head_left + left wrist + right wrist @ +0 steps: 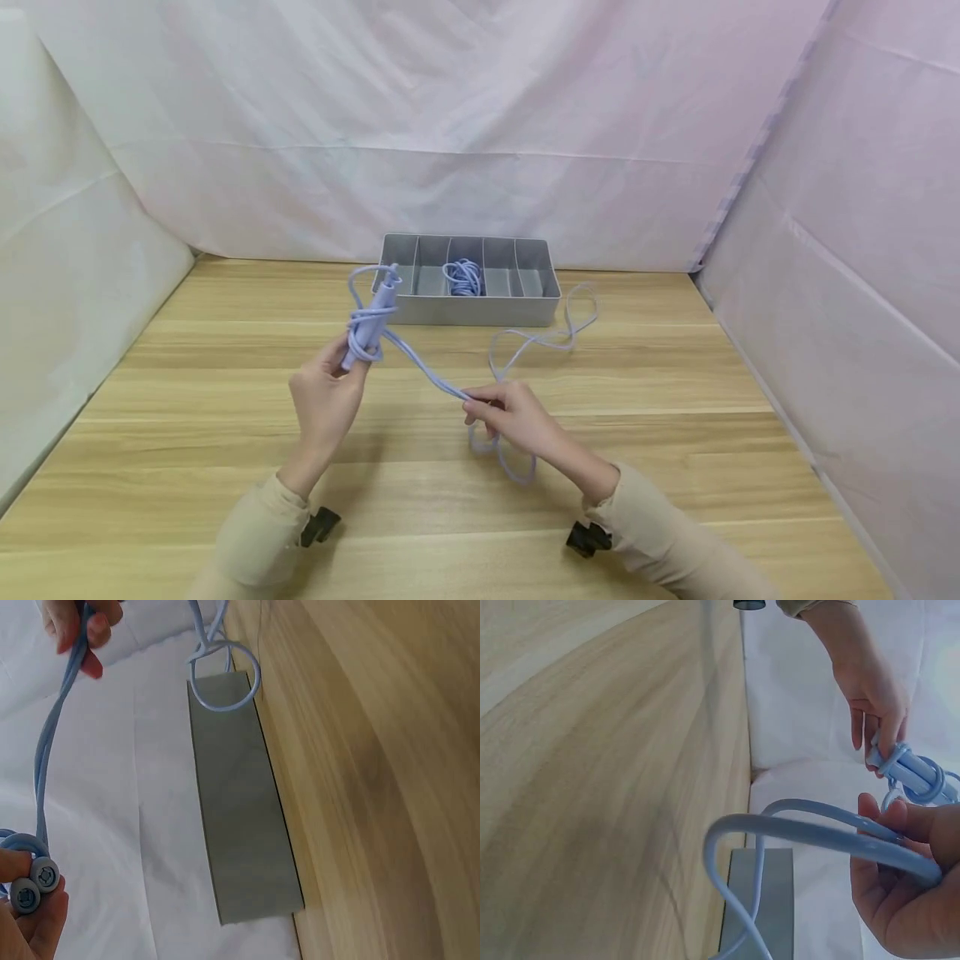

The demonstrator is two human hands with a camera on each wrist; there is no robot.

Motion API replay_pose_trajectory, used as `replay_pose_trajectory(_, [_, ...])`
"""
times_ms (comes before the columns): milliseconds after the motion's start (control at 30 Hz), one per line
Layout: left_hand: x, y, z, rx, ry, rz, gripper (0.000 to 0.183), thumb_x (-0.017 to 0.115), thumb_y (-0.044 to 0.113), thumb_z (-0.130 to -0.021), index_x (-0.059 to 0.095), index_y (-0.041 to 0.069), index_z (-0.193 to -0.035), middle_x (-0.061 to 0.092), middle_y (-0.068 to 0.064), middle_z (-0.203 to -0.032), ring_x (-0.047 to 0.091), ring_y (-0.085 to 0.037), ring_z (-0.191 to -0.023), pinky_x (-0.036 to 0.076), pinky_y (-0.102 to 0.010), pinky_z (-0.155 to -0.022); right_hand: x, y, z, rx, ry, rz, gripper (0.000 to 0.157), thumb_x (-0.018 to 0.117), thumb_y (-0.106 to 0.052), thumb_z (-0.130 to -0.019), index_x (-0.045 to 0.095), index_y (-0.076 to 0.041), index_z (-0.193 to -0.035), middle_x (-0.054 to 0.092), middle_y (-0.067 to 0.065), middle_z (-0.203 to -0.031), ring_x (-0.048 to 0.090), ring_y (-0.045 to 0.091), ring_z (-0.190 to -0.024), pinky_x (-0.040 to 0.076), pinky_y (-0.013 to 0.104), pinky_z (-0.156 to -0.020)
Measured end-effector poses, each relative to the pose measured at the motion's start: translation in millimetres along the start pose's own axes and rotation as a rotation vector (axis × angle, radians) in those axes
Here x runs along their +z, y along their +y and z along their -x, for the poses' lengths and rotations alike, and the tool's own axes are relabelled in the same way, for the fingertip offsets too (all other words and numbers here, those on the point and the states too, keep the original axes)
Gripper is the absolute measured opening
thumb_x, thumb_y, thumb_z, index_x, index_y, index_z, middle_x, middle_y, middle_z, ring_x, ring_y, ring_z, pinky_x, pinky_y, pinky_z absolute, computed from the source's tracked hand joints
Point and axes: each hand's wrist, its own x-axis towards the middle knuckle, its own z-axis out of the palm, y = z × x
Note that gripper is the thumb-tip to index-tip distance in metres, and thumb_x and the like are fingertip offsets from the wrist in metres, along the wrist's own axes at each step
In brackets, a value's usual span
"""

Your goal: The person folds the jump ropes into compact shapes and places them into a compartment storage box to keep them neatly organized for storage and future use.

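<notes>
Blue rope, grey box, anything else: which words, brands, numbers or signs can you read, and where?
None can be read: not on the blue handles, the cord or the grey box.
The round handle ends show dark marks in the left wrist view, too small to identify as signs.

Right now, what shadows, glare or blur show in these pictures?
Head view: soft shadow on the table beside the left forearm, far cord loop faint and blurred; left wrist view: gray box dim, no strong glare; right wrist view: shadows streak the table.
</notes>
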Motion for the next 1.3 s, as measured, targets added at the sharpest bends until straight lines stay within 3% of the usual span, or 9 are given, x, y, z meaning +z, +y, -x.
replay_pose_trajectory(200, [-9.4, -1.4, -8.9, -0.039, 0.056, 0.005, 0.021, 0.066, -0.007, -0.075, 0.066, -0.007, -0.096, 0.068, -0.019, -0.088, 0.067, -0.013, -0.07, 0.049, -0.006, -0.061, -8.1, -6, 2, 0.005, 0.058, -0.035, 0.028, 0.052, -0.011, -0.092, 0.059, 0.005, -0.114, 0.063, 0.016, -0.074, 0.049, 0.01, -0.056, 0.045, 0.022, -0.047])
replay_pose_trajectory(300, [-13.1, -1.4, -11.7, -0.053, 0.08, 0.007, 0.021, 0.067, -0.005, -0.075, 0.067, -0.006, -0.096, 0.068, -0.018, -0.086, 0.066, -0.009, -0.07, 0.048, -0.006, -0.06, -10.2, -5, 3, -0.015, 0.096, -0.025, 0.027, 0.051, -0.01, -0.092, 0.06, 0.003, -0.115, 0.062, 0.014, -0.071, 0.048, 0.009, -0.056, 0.04, 0.018, -0.046])
replay_pose_trajectory(500, [-18.4, -4.6, -16.7, -0.074, 0.128, 0.016, 0.023, 0.069, -0.004, -0.075, 0.067, -0.005, -0.098, 0.067, -0.018, -0.09, 0.057, 0.014, -0.073, 0.047, -0.005, -0.06, -12.8, 0, 5, -0.04, 0.14, 0.002, 0.026, 0.051, -0.009, -0.092, 0.061, 0.002, -0.114, 0.06, 0.011, -0.069, 0.043, 0.011, -0.052, 0.03, 0.015, -0.041])
replay_pose_trajectory(633, [-20.0, -11.3, -19.2, -0.067, 0.168, -0.017, 0.021, 0.069, -0.003, -0.075, 0.067, -0.005, -0.096, 0.067, -0.018, -0.088, 0.054, 0.016, -0.068, 0.045, -0.003, -0.058, -14.9, -1, 8, -0.034, 0.136, 0.026, 0.026, 0.053, -0.011, -0.092, 0.062, 0.001, -0.113, 0.06, 0.016, -0.07, 0.042, 0.007, -0.051, 0.027, 0.015, -0.038])
replay_pose_trajectory(1033, [-26.3, -19.3, -27.1, -0.045, 0.239, -0.111, 0.019, 0.069, 0.001, -0.077, 0.068, -0.006, -0.094, 0.067, -0.019, -0.085, 0.048, 0.019, -0.06, 0.04, 0.0, -0.054, -13.8, 0, 15, -0.126, 0.089, 0.173, 0.025, 0.058, -0.01, -0.088, 0.064, 0.002, -0.109, 0.063, 0.0, -0.07, 0.055, 0.012, -0.057, 0.044, 0.018, -0.044])
replay_pose_trajectory(1200, [-29.7, -23.1, -30.5, -0.02, 0.191, -0.239, 0.017, 0.066, 0.002, -0.077, 0.069, -0.003, -0.094, 0.068, -0.017, -0.078, 0.042, 0.019, -0.055, 0.035, -0.002, -0.049, -12.2, -3, 17, -0.232, 0.069, 0.33, 0.025, 0.059, -0.01, -0.087, 0.064, 0.002, -0.108, 0.059, -0.001, -0.071, 0.044, 0.004, -0.056, 0.04, 0.016, -0.045])
replay_pose_trajectory(1300, [-30.4, -26.3, -29.2, 0.036, 0.109, -0.386, 0.018, 0.065, 0.004, -0.076, 0.07, -0.001, -0.092, 0.066, -0.015, -0.064, 0.036, 0.006, -0.043, 0.027, -0.015, -0.038, -13.1, -7, 18, -0.313, 0.05, 0.451, 0.023, 0.061, -0.01, -0.086, 0.066, 0.0, -0.105, 0.059, -0.002, -0.073, 0.039, 0.001, -0.058, 0.038, 0.014, -0.048])
